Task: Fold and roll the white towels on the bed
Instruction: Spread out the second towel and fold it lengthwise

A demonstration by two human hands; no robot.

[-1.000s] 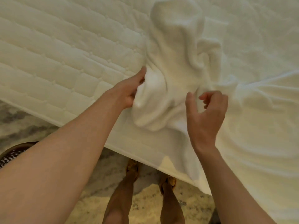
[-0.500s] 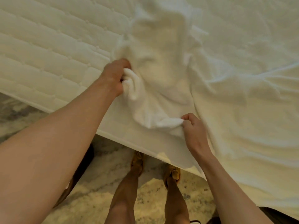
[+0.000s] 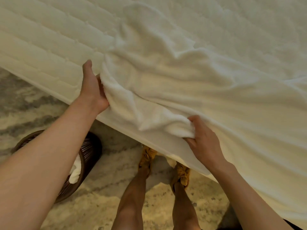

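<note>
A rumpled white towel (image 3: 159, 67) lies spread on the quilted mattress (image 3: 49, 47), its near edge bunched along the mattress edge. My left hand (image 3: 92, 90) grips the towel's left edge, thumb stretched up over the mattress. My right hand (image 3: 201, 140) holds a bunched corner of the towel at the bed's near edge, fingers curled round the cloth. A white sheet or further cloth (image 3: 257, 122) covers the right part of the bed, and where the towel ends against it is hard to tell.
A dark woven basket (image 3: 88, 156) stands on the patterned floor (image 3: 108, 188) at the lower left, partly behind my left forearm, with white cloth inside. My legs and tan shoes (image 3: 147, 156) stand just below the bed's edge.
Both hands have pulled the towel toward the near edge and drawn apart, spreading it wider and flatter. The right hand went from empty to holding the towel's corner.
</note>
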